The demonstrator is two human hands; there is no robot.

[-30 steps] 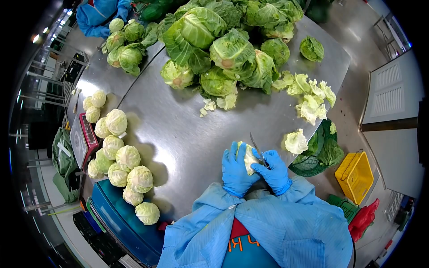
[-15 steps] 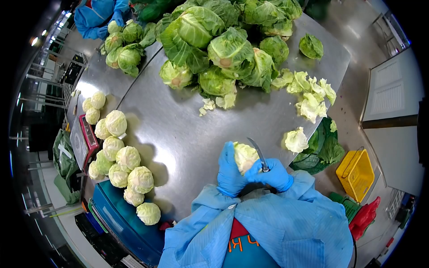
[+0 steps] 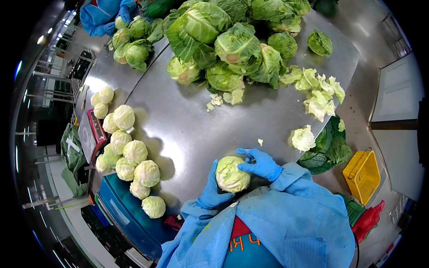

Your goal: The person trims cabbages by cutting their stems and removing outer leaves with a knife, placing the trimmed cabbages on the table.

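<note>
A trimmed pale-green cabbage [image 3: 233,174] is held just over the front edge of the steel table. My left hand [image 3: 212,191], in a blue glove, cups it from the left side with the thumb beneath. On the other side my gloved right hand [image 3: 262,165] rests its thumb against the cabbage. Its fingers are curled round a knife [image 3: 251,157], of which only a small dark part shows; the blade is mostly hidden. A small leaf scrap [image 3: 260,142] lies on the table just beyond my right hand.
Trimmed cabbages [image 3: 135,152] line the left, near a red scale [image 3: 96,127] and blue bin [image 3: 123,207]. Untrimmed cabbages [image 3: 237,44] are heaped at the back. Loose leaves [image 3: 319,96] lie right, above a green net bag [image 3: 328,149] and yellow basket [image 3: 363,176]. Another person's sleeve [image 3: 100,18] shows top left.
The cabbage has turned and now shows its round leafy side. The knife blade, raised before, is now mostly hidden by my right hand. A small scrap has appeared on the table.
</note>
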